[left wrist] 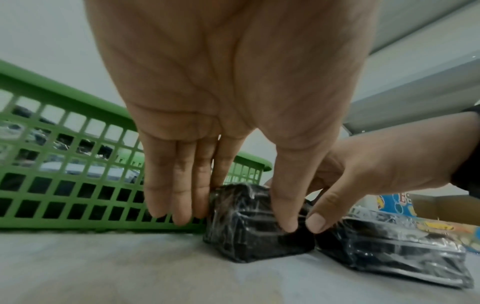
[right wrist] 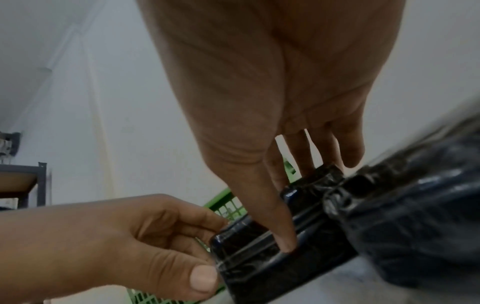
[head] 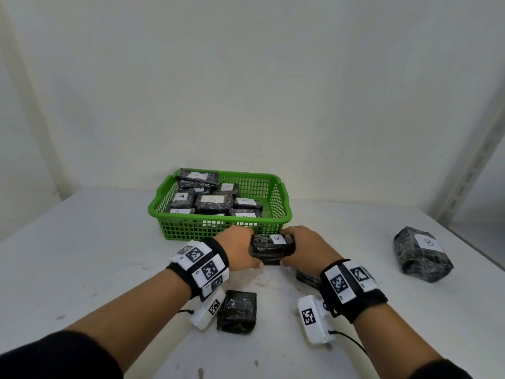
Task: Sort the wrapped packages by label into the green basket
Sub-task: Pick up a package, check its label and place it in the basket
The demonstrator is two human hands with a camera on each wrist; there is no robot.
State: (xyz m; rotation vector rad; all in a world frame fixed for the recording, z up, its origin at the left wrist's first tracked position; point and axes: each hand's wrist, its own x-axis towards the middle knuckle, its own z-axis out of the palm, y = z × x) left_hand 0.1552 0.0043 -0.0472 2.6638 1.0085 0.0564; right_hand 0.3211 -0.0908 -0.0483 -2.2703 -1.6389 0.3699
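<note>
A black wrapped package (head: pixel 272 248) lies on the table just in front of the green basket (head: pixel 278 203). Its white label shows a mark like an upside-down A. My left hand (head: pixel 246 251) grips its left end, thumb on the near side and fingers on the far side, as the left wrist view of the package (left wrist: pixel 255 226) shows. My right hand (head: pixel 297 248) grips the right end, thumb pressed on the near face of the package (right wrist: pixel 259 255). The basket holds several black packages labelled A (head: pixel 213 201).
A bigger package labelled B (head: pixel 422 254) lies at the right of the white table (head: pixel 95 255). A package with no label showing (head: pixel 237 311) lies under my left wrist. Another dark package (head: pixel 307 277) sits partly hidden under my right wrist. A wall stands close behind the basket.
</note>
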